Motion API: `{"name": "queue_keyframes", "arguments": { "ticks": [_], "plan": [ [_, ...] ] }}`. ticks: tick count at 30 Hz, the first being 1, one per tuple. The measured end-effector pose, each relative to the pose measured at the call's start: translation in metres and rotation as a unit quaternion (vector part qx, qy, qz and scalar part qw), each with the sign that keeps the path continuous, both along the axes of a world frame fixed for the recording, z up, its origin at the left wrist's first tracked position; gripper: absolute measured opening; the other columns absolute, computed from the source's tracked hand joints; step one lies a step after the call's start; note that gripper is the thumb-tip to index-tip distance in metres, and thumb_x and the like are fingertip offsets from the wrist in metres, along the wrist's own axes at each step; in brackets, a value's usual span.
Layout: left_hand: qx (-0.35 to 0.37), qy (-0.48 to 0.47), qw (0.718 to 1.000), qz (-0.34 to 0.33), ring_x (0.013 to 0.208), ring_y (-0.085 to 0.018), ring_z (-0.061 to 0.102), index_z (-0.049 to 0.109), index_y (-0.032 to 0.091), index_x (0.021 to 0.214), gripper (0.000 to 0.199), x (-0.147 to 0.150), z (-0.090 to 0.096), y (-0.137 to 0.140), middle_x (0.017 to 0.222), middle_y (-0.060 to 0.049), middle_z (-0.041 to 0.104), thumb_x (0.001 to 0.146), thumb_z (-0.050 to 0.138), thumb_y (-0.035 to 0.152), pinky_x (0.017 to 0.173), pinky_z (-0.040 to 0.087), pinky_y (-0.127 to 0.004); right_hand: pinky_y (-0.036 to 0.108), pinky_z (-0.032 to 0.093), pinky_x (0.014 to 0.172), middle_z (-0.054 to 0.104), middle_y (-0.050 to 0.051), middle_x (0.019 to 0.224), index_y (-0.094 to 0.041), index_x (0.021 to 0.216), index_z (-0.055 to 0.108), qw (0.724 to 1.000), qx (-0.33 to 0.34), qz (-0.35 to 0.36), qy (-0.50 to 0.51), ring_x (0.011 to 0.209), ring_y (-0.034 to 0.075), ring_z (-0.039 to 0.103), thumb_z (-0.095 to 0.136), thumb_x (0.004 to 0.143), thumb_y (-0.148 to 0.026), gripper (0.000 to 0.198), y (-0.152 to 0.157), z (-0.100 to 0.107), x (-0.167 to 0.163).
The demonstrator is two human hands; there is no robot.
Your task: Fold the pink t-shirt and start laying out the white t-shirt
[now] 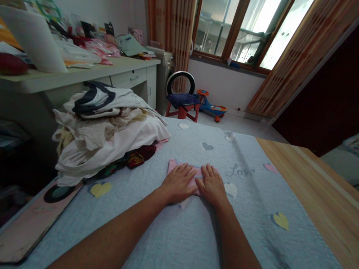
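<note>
A small pink piece of cloth (172,165), folded flat, lies on the light blue quilted cover (167,247). My left hand (178,183) rests palm down on its left part, fingers stretched forward. On the right part lies my right hand (210,185), also flat with its fingers extended. The two hands are close together and hide much of the cloth. A small pale corner (184,203) sticks out below the near edge, between the wrists.
A heap of clothes (110,134) sits to the left, beside a long pink board-like object (34,221). A bare wooden surface (333,199) borders the cover on the right. Beyond stand a cluttered desk (142,65), a red stool (182,110) and a blue ride-on toy (211,107).
</note>
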State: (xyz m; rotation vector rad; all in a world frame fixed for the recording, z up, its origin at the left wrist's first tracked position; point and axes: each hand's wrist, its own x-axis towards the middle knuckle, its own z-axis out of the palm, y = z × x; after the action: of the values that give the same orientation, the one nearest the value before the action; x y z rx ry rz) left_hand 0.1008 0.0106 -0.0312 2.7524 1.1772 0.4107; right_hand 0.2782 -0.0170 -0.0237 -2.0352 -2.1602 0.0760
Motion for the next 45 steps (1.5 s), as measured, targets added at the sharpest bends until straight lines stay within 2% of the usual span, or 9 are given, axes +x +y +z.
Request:
{"name": "queue_keyframes", "arguments": {
  "ticks": [5,10,17,23,29,33,38,42,45],
  "plan": [
    [0.001,0.0,1.0,-0.001,0.145,-0.029,0.032,0.045,0.019,0.145,0.059,-0.001,0.0,0.0,0.154,-0.012,0.042,0.095,0.044,0.051,0.118,0.024,-0.047,0.039,0.029,0.114,0.046,0.02,0.148,-0.005,0.139,0.049,0.996,0.078,-0.03,0.045,0.138,0.025,0.039,0.045,0.094,-0.028,0.051,0.002,0.0,0.004],
    [-0.009,0.01,1.0,0.0,0.146,-0.03,0.03,0.044,0.018,0.146,0.061,0.0,0.003,-0.001,0.155,-0.013,0.04,0.095,0.046,0.051,0.118,0.024,-0.048,0.035,0.035,0.109,0.061,0.014,0.128,-0.013,0.117,0.065,0.997,0.063,-0.021,0.046,0.121,0.024,0.052,0.048,0.09,-0.022,0.033,0.002,0.006,0.004],
    [-0.002,0.016,1.0,0.003,0.145,-0.029,0.032,0.045,0.019,0.145,0.058,0.0,0.004,0.0,0.154,-0.012,0.042,0.097,0.042,0.052,0.118,0.025,-0.047,0.039,0.023,0.117,0.039,0.018,0.154,-0.006,0.145,0.045,1.0,0.001,-0.024,-0.005,0.144,0.025,0.032,0.039,0.097,-0.029,0.053,0.003,0.001,0.004],
    [-0.015,0.004,1.0,0.007,0.146,-0.03,0.03,0.047,0.018,0.144,0.061,0.0,0.004,-0.001,0.154,-0.013,0.041,0.098,0.037,0.057,0.118,0.024,-0.049,0.048,0.021,0.116,0.022,0.02,0.161,-0.013,0.152,0.035,0.997,-0.042,-0.07,-0.001,0.149,0.032,0.021,0.041,0.097,-0.048,0.066,0.003,0.002,0.004],
    [-0.03,-0.017,0.999,0.004,0.147,-0.03,0.027,0.046,0.022,0.146,0.059,-0.002,0.003,0.001,0.155,-0.011,0.041,0.099,0.036,0.057,0.118,0.024,-0.05,0.05,0.019,0.115,0.02,0.022,0.161,-0.014,0.155,0.028,0.993,-0.038,-0.11,-0.003,0.148,0.035,0.02,0.044,0.093,-0.059,0.078,0.003,-0.003,0.007],
    [-0.059,-0.067,0.996,0.011,0.144,-0.026,0.035,0.048,0.019,0.142,0.052,-0.005,0.005,0.007,0.153,-0.012,0.044,0.101,0.036,0.048,0.117,0.029,-0.045,0.048,0.02,0.116,0.029,0.022,0.158,-0.006,0.154,0.027,0.99,-0.015,-0.138,-0.006,0.146,0.034,0.025,0.04,0.095,-0.057,0.078,0.005,-0.007,0.013],
    [-0.002,-0.172,0.977,0.126,0.127,-0.022,0.052,0.056,0.018,0.128,0.036,-0.017,0.011,0.018,0.134,-0.01,0.06,0.095,0.045,0.027,0.111,0.036,-0.038,0.043,0.033,0.107,0.051,0.023,0.14,-0.006,0.137,0.05,0.98,0.033,-0.194,-0.015,0.13,0.032,0.046,0.039,0.097,-0.043,0.056,0.006,0.001,0.025],
    [0.035,-0.11,0.96,0.256,0.124,-0.028,0.05,0.056,0.018,0.125,0.038,-0.028,0.009,0.023,0.129,-0.012,0.06,0.088,0.055,0.027,0.107,0.038,-0.044,0.043,0.041,0.095,0.06,0.022,0.121,-0.011,0.113,0.065,0.972,0.036,-0.231,-0.029,0.114,0.034,0.054,0.048,0.093,-0.042,0.041,0.003,0.011,0.027],
    [0.026,-0.059,0.952,0.299,0.123,-0.031,0.048,0.058,0.021,0.12,0.037,-0.032,0.007,0.025,0.125,-0.012,0.06,0.087,0.058,0.037,0.104,0.038,-0.046,0.043,0.043,0.09,0.061,0.022,0.116,-0.011,0.109,0.067,0.969,0.039,-0.241,-0.035,0.111,0.035,0.054,0.049,0.092,-0.042,0.04,0.001,0.016,0.025]
  ]
}}
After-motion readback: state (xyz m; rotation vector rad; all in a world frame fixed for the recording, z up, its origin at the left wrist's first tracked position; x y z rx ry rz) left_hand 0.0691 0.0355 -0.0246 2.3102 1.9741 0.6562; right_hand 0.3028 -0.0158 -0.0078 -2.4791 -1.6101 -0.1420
